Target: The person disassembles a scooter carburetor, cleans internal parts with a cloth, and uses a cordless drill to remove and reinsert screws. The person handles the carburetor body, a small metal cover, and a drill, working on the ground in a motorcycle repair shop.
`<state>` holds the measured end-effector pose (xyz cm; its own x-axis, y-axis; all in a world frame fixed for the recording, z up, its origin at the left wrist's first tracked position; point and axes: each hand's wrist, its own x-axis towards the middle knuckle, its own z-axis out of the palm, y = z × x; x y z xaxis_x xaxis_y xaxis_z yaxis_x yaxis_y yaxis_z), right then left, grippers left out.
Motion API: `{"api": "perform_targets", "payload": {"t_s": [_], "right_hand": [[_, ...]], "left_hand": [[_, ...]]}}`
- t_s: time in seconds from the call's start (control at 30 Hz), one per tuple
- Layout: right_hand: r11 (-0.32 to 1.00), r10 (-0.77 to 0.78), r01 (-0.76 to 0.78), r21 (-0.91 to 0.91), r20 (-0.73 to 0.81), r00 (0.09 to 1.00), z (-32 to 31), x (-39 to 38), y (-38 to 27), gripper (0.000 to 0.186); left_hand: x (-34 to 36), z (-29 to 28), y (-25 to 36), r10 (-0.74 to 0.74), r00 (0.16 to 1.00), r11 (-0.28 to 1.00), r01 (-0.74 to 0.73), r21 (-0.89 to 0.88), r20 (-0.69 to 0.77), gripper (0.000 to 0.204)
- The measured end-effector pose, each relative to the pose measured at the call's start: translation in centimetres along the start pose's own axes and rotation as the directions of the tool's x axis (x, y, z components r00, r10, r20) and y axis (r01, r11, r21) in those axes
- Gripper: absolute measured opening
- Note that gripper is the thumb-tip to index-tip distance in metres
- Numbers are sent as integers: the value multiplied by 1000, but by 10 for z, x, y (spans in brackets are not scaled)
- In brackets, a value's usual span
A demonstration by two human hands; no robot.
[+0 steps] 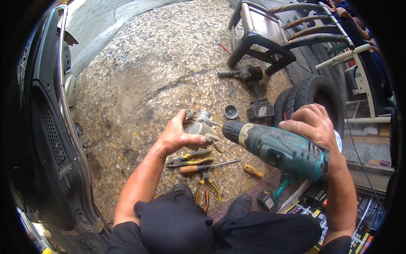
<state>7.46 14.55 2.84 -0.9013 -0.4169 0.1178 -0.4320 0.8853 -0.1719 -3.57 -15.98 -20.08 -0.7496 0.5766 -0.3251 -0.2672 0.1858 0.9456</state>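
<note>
My left hand point(171, 137) grips a greyish, dirty part point(197, 129) with a rounded body, metal necks and a short bent pipe. Its thumb lies across the near side. My right hand point(313, 125) is closed on a teal cordless drill point(279, 148), the fingers curled at its far side. The drill points left, its black chuck point(231, 130) close to the part; a thin bit reaches toward it, and whether they touch I cannot tell. Below lie yellow-handled pliers point(192, 160), a screwdriver with an orange-yellow grip point(190, 169) and another pair of pliers point(206, 183).
An impact wrench point(253, 89) and a small round metal cup point(231, 111) lie beyond the drill. Tyres point(317, 95) and a wooden chair point(266, 31) stand at the right. A dark car bumper point(55, 127) runs down the left. A yellow-handled screwdriver point(253, 170) lies near my foot.
</note>
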Motion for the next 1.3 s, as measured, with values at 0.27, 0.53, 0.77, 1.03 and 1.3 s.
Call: {"api": "perform_targets", "payload": {"t_s": [0.27,0.53,0.77,1.03,1.3], "right_hand": [[999,33,-34,10,17,999,5,1,0,41],[997,67,-68,33,29,997,7,-1,0,41],[966,189,-230,118,283,940,-7,7,-3,54],[977,-120,157,-141,241,963,1,13,-2,39],[975,-132,165,-147,212,968,1,18,-1,22]], "left_hand": [[-2,1,5,7,1000,1000,-7,-11,25,107],[-3,4,7,-17,1000,1000,17,-18,4,112],[-3,3,9,-17,1000,965,13,262,13,116],[-1,0,6,-55,994,919,15,394,91,126],[-3,3,6,-103,985,924,44,380,135,126]]}}
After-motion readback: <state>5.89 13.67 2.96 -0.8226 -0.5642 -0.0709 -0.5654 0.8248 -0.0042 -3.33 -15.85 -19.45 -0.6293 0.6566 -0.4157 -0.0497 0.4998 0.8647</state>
